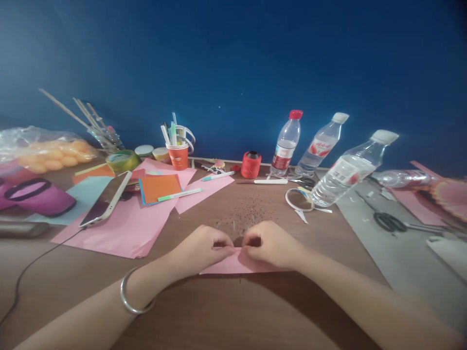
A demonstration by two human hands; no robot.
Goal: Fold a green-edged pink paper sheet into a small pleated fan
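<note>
A narrow strip of pink paper (239,264) lies near the front of the brown table, with a long edge toward me. My left hand (204,249) pinches its far edge, thumb and fingers together. Close beside it, my right hand (268,244) pinches the same edge, fingers curled. The two sets of fingertips are a small gap apart. Small dark specks (255,209) are scattered on the table just beyond my hands. A silver bangle (126,291) circles my left wrist.
Pink sheets (146,233), a phone (105,199) and an orange cup of pens (178,156) are at left. Red thread (251,165) stands behind my hands. Bottles (286,146), a tape ring (299,199) and black-handled scissors (389,221) are at right.
</note>
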